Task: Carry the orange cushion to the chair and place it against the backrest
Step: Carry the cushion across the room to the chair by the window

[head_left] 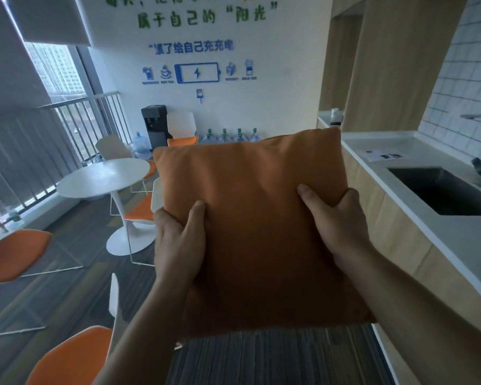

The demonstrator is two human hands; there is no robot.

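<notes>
The orange cushion is square, soft and plain. It is up in the air, flat side facing up, tipped a little.

The chair has an orange seat.

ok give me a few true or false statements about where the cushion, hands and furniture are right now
1. Both hands hold the orange cushion, left hand and right hand on its two sides. True.
2. The cushion already rests against a chair's backrest. False: it is held up in the air.
3. The round table is white. True.
4. The sink is to the person's left. False: it is on the right.
5. The chair seats are blue. False: they are orange.
</notes>
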